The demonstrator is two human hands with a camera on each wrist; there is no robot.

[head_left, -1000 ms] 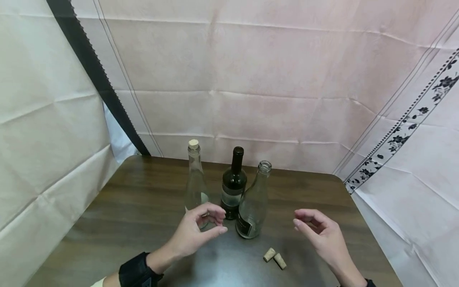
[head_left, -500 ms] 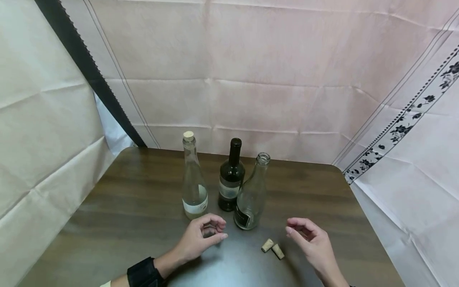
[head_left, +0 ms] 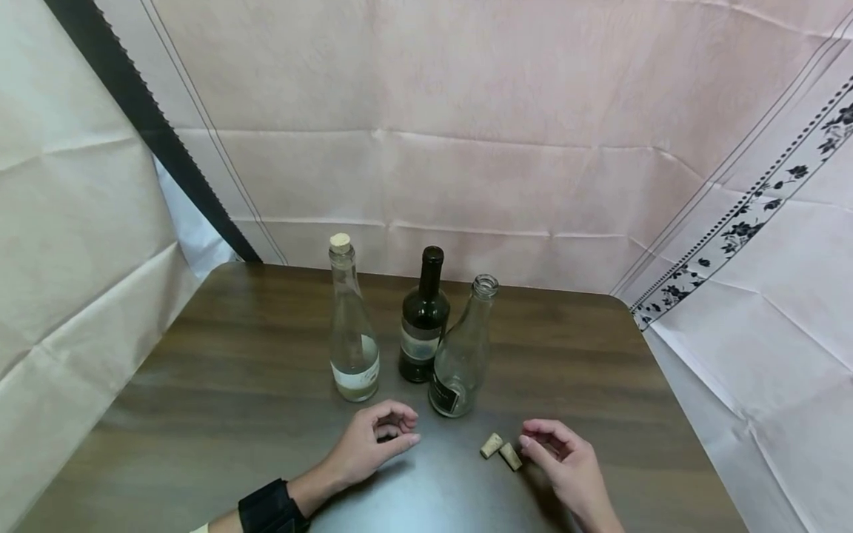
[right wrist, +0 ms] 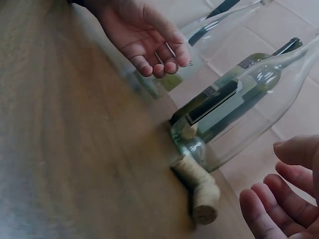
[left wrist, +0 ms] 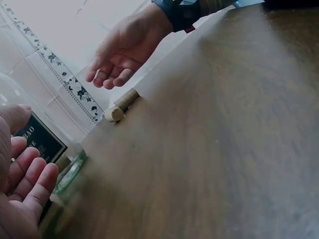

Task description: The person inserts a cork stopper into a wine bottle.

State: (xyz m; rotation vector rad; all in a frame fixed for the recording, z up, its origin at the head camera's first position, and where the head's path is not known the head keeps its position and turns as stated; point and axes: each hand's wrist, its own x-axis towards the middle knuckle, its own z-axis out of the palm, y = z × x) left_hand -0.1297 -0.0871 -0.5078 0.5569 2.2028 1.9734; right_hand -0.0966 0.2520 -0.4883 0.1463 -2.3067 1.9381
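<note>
Two corks [head_left: 492, 446] lie against each other on the wooden table, and both corks [right wrist: 206, 203] show large in the right wrist view. Just right of them, my right hand [head_left: 563, 465] hovers with loosely bent fingers, holding nothing. My left hand [head_left: 373, 444] is relaxed and holds nothing, in front of the bottles. An uncorked clear bottle [head_left: 466, 348] with a dark label stands behind the corks. Beside it is a dark wine bottle [head_left: 424, 314], partly hidden. To the left stands a clear bottle [head_left: 349, 326] with a cork stopper [head_left: 340, 243] in its neck.
All three bottles stand upright on the brown wooden table [head_left: 220, 385]. Pale cloth [head_left: 433, 170] hangs behind the table's back edge and along both sides, with a black strip at left and a floral band at right.
The view has tilted down, so the table and bottles sit higher in it. My right hand has come left and down, nearer the corks. The left hand has drawn back from the bottles.
</note>
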